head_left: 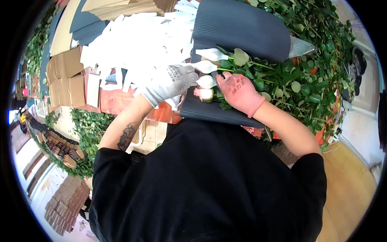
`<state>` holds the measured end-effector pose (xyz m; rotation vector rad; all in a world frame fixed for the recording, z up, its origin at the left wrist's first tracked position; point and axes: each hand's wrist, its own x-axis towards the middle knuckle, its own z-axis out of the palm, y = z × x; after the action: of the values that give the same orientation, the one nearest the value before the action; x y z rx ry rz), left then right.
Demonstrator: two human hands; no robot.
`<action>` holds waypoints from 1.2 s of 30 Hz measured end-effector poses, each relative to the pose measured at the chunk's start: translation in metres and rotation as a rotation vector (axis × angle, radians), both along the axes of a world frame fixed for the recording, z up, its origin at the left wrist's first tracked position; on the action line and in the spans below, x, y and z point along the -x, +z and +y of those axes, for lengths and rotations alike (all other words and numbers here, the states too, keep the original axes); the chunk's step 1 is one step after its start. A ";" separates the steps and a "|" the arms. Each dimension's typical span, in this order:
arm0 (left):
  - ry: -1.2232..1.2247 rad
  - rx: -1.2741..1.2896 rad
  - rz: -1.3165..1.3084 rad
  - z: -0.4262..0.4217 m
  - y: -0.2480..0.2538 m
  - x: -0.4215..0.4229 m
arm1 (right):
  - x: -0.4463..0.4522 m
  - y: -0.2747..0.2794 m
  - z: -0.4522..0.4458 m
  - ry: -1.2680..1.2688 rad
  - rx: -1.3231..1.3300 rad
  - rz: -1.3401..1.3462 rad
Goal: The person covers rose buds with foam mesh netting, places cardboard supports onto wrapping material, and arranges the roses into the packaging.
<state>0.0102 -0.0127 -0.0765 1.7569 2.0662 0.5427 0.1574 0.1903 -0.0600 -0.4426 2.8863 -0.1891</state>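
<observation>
My left hand (pixel 173 82), in a whitish-grey glove, pinches the open end of a white mesh sleeve (pixel 206 82) around a rose head. Just right of that sleeve, my right hand (pixel 240 92), in a pink glove with dark print, has its fingers closed at the rose's stem; the stem itself is mostly hidden. Two more sleeved roses lie above, an upper one (pixel 213 54) and a middle one (pixel 204 66), their leafy stems pointing right. Below my hands lies a bare pale pink rose (pixel 204 94). All rest on dark corrugated sheet (pixel 217 113).
A large heap of white sleeves (pixel 141 48) covers the table's left part. Cardboard pieces (pixel 66 80) lie at far left, with brown sheets (pixel 125 9) behind. Rolled dark corrugated sheet (pixel 242 28) stands beyond the roses. Piled leafy stems (pixel 322 52) fill the right side.
</observation>
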 end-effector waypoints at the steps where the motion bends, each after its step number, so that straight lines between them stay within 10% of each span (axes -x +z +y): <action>1: -0.023 -0.089 0.029 0.000 0.004 0.003 | -0.002 -0.005 0.002 -0.019 0.001 0.003; 5: -0.022 -0.304 0.107 -0.043 -0.019 0.036 | -0.005 -0.004 0.003 -0.081 0.109 0.098; 8: 0.327 0.239 0.065 -0.051 0.041 0.041 | 0.002 0.013 0.000 0.000 -0.002 -0.090; 14: -0.145 -0.275 -0.191 0.014 0.054 -0.009 | -0.002 0.017 0.001 0.013 0.024 0.030; 23: -0.139 0.191 -0.229 0.017 0.054 -0.011 | 0.019 0.005 0.015 -0.137 -0.006 -0.039; 36: 0.194 -0.215 -0.108 0.010 0.030 0.004 | 0.018 0.007 0.010 -0.202 -0.061 -0.081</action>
<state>0.0065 -0.0025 -0.0462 1.6065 2.1823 0.9270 0.1391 0.2001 -0.0533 -0.1289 2.8450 -0.1466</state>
